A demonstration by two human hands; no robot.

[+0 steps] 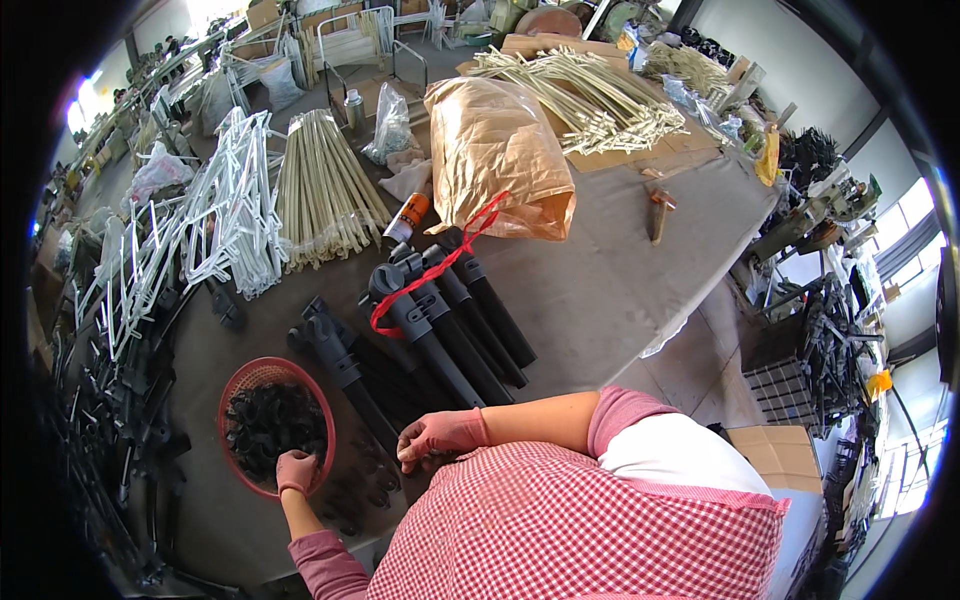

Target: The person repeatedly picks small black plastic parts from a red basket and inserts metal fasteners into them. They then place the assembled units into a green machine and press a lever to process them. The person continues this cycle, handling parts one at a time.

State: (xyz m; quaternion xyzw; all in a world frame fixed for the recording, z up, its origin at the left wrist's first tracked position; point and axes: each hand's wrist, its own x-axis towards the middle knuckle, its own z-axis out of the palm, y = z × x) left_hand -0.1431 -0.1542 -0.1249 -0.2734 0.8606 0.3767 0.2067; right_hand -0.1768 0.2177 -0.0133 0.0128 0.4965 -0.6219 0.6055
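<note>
My left hand (297, 472), in a pink glove, is at the near rim of a round red plastic basket (228, 400). Its fingers are pressed together against the small black plastic parts (275, 425) heaped inside; what they pinch is too small to make out. My right hand (445, 433), also gloved, is curled closed at the near ends of black tubes (365, 405) with grey-black fittings. Whatever its fingers hold is hidden. Several small dark pieces (365, 487) lie on the table between my hands.
More black tubes (450, 335) lie beyond, with a red ribbon (430, 270) across them. Behind are an orange spray can (408, 216), a brown paper bag (490, 150), bundled rods (325, 190) and white metal frames (235, 205). A hammer (658, 215) rests at the right.
</note>
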